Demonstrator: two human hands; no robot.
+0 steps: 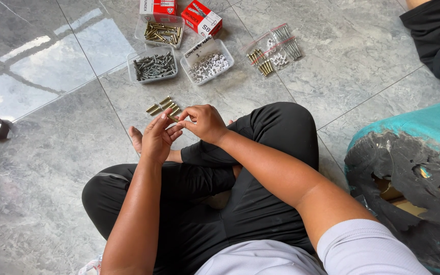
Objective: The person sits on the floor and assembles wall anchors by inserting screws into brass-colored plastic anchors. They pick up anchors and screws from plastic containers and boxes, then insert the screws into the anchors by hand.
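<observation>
Right, both hands meet at frame centre, above the crossed legs. Left hand and right hand pinch a small brass-coloured anchor between fingertips; mostly hidden, so its axis can't be read. Just above on the floor: loose pile of brass anchors, short cylinders, long axes running lower left to upper right. Further up: three clear tubs, grey plugs, white clips, brass screws.

An indoor floor of large glossy grey marble-look tiles, likely a home used as a makeshift work spot: clear tubs of screws, small hardware boxes and zip bags lie on it.
</observation>
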